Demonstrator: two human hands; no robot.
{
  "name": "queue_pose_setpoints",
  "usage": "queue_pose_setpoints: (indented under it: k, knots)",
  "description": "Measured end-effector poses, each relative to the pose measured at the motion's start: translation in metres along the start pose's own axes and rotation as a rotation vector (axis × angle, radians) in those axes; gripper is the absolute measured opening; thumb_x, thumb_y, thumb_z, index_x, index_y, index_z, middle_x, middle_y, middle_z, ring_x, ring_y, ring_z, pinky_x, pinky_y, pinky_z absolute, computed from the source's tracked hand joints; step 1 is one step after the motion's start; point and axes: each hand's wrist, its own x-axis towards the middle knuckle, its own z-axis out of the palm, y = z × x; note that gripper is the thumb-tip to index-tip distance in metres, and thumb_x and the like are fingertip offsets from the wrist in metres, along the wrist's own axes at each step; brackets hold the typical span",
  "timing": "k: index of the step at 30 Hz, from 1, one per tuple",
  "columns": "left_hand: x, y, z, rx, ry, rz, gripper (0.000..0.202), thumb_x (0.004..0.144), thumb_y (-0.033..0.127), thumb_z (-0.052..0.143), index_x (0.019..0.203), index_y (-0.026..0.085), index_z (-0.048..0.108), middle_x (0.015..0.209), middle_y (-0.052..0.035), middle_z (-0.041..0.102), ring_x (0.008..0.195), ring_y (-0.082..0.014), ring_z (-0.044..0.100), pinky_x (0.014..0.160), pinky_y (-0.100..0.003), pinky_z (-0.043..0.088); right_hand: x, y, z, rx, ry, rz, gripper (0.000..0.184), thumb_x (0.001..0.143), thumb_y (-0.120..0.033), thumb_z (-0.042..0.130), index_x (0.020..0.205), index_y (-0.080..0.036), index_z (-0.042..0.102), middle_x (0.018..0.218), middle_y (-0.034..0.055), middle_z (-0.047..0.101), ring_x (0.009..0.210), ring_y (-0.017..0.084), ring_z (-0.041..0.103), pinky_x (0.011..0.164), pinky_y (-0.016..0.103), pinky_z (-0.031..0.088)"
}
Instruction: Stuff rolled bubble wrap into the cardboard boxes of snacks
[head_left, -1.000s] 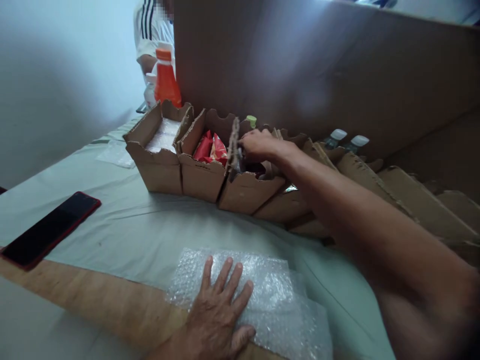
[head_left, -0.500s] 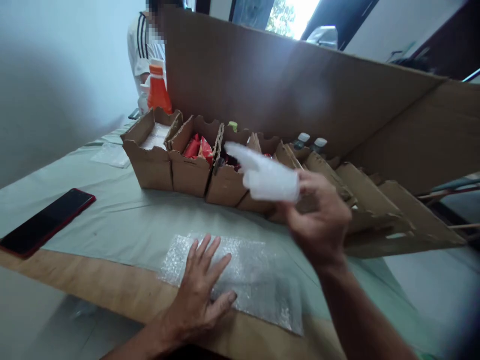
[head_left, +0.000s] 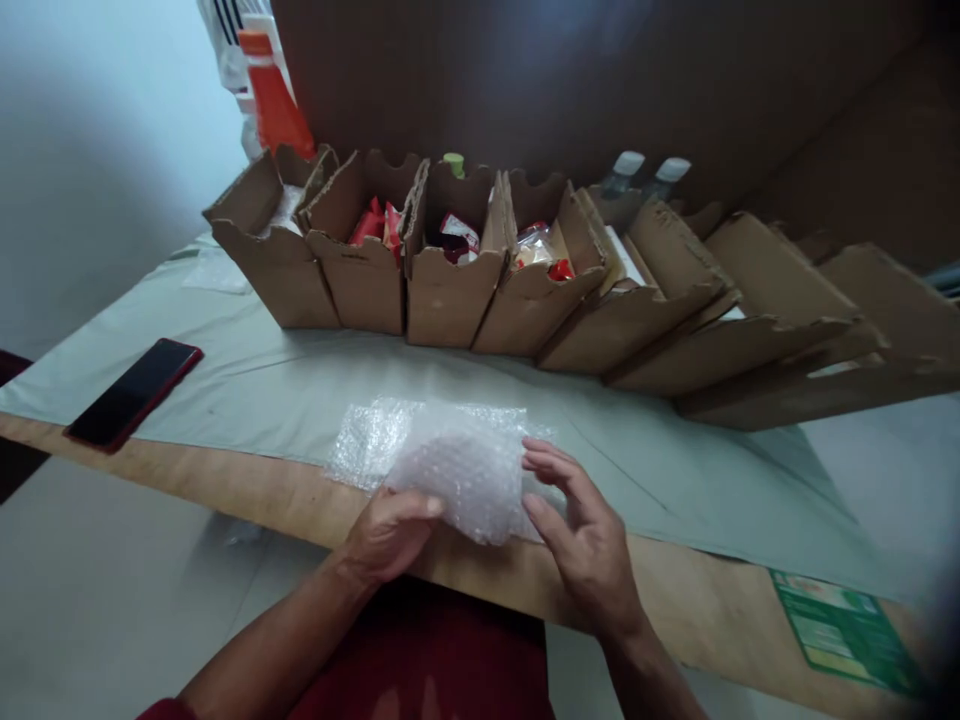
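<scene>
A piece of bubble wrap is raised above the table's front edge, in front of me. My left hand grips its left side, thumb on top and the other fingers mostly hidden beneath. At its right edge is my right hand, thumb and fingers apart; whether the fingertips touch the wrap I cannot tell. Under the held piece, more clear bubble wrap lies flat on the green cloth.
Several cardboard bins form a row behind, some with red packets. A phone lies at left, a green printed sheet at front right. An orange bottle and white-capped bottles stand behind the bins.
My right hand has come down from the bins toward my left hand, no longer gripping the whitish translucent piece. My left hand has lifted off the flat sheets and grips bubble wrap. The view tilts lower.
</scene>
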Motion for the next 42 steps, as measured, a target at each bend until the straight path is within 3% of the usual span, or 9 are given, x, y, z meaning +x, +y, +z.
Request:
queue_pose_setpoints:
  k: [6, 12, 16, 19, 24, 29, 35, 37, 42]
  knots:
    - [-0.01, 0.003, -0.001, 0.068, -0.105, 0.049, 0.068, 0.071, 0.027, 0.081, 0.138, 0.026, 0.068, 0.152, -0.0062, 0.06, 0.139, -0.0362, 0.054, 0.117, -0.05, 0.041, 0.011, -0.011, 0.006, 0.335, -0.279, 0.048, 0.051, 0.092, -0.042, 0.066, 0.14, -0.027, 0.063, 0.144, 0.0094, 0.064, 0.13, 0.028, 0.064, 0.105, 0.04, 0.055]
    - [-0.008, -0.006, -0.016, 0.052, -0.181, 0.064, 0.082, 0.064, 0.04, 0.088, 0.141, 0.029, 0.063, 0.163, -0.006, 0.047, 0.151, -0.0397, 0.04, 0.123, -0.055, 0.033, 0.004, -0.012, 0.018, 0.062, -0.034, -0.141, 0.041, 0.087, -0.008, 0.063, 0.12, -0.031, 0.073, 0.113, 0.0022, 0.077, 0.101, 0.022, 0.073, 0.086, 0.033, 0.059]
    - [-0.008, 0.001, -0.023, -0.02, -0.197, -0.036, 0.106, 0.064, 0.083, 0.073, 0.149, 0.023, 0.053, 0.146, -0.0162, 0.062, 0.138, -0.0412, 0.055, 0.116, -0.056, 0.041, 0.006, -0.018, 0.005, -0.101, 0.165, -0.353, 0.046, 0.087, -0.003, 0.065, 0.124, -0.031, 0.07, 0.105, 0.0015, 0.077, 0.094, 0.021, 0.072, 0.087, 0.037, 0.057]
    - [-0.009, 0.011, -0.026, -0.015, -0.172, -0.121, 0.111, 0.061, 0.094, 0.065, 0.144, 0.021, 0.057, 0.125, -0.017, 0.072, 0.119, -0.0393, 0.066, 0.104, -0.052, 0.05, 0.008, -0.026, -0.003, -0.114, 0.105, -0.348, 0.045, 0.089, -0.007, 0.067, 0.127, -0.031, 0.069, 0.104, 0.0029, 0.077, 0.092, 0.022, 0.072, 0.084, 0.038, 0.058]
    - [-0.009, 0.009, -0.028, 0.306, -0.135, -0.159, 0.063, 0.068, 0.055, 0.091, 0.115, 0.018, 0.074, 0.094, -0.0053, 0.072, 0.084, -0.0209, 0.066, 0.082, -0.031, 0.052, 0.007, -0.02, 0.009, 0.144, -0.055, 0.086, 0.039, 0.099, -0.029, 0.062, 0.138, -0.028, 0.059, 0.096, 0.0029, 0.074, 0.079, 0.018, 0.072, 0.067, 0.03, 0.06]
    - [-0.012, 0.002, -0.028, 0.497, -0.1, -0.099, 0.039, 0.086, 0.05, 0.079, 0.104, 0.015, 0.077, 0.088, -0.0028, 0.068, 0.078, -0.0151, 0.059, 0.073, -0.024, 0.048, -0.006, -0.007, 0.004, -0.013, 0.043, -0.03, 0.018, 0.102, -0.031, 0.058, 0.113, -0.029, 0.072, 0.119, 0.0062, 0.072, 0.111, 0.022, 0.069, 0.093, 0.038, 0.058]
    - [-0.014, 0.004, -0.007, 0.618, -0.168, 0.051, 0.019, 0.091, 0.035, 0.073, 0.096, 0.018, 0.081, 0.105, -0.0069, 0.07, 0.101, -0.0214, 0.063, 0.091, -0.028, 0.048, -0.034, -0.006, -0.003, -0.168, -0.228, -0.157, 0.084, 0.086, -0.07, 0.07, 0.156, -0.029, 0.048, 0.141, 0.0142, 0.066, 0.127, 0.038, 0.064, 0.104, 0.06, 0.054]
    - [-0.013, 0.003, 0.0, 0.638, -0.216, 0.032, 0.018, 0.092, 0.033, 0.071, 0.093, 0.018, 0.08, 0.102, -0.0071, 0.069, 0.098, -0.0208, 0.063, 0.089, -0.028, 0.049, -0.038, -0.003, 0.002, -0.183, -0.188, -0.133, 0.084, 0.084, -0.06, 0.078, 0.157, -0.029, 0.047, 0.142, 0.0143, 0.066, 0.126, 0.038, 0.065, 0.104, 0.06, 0.055]
    - [-0.016, 0.001, -0.003, 0.566, -0.193, -0.051, 0.023, 0.088, 0.039, 0.077, 0.093, 0.017, 0.08, 0.109, -0.0093, 0.07, 0.097, -0.0208, 0.063, 0.085, -0.029, 0.05, -0.04, 0.009, 0.003, -0.038, 0.127, 0.064, 0.03, 0.096, -0.03, 0.066, 0.125, -0.031, 0.074, 0.126, 0.0069, 0.076, 0.114, 0.028, 0.073, 0.098, 0.045, 0.062]
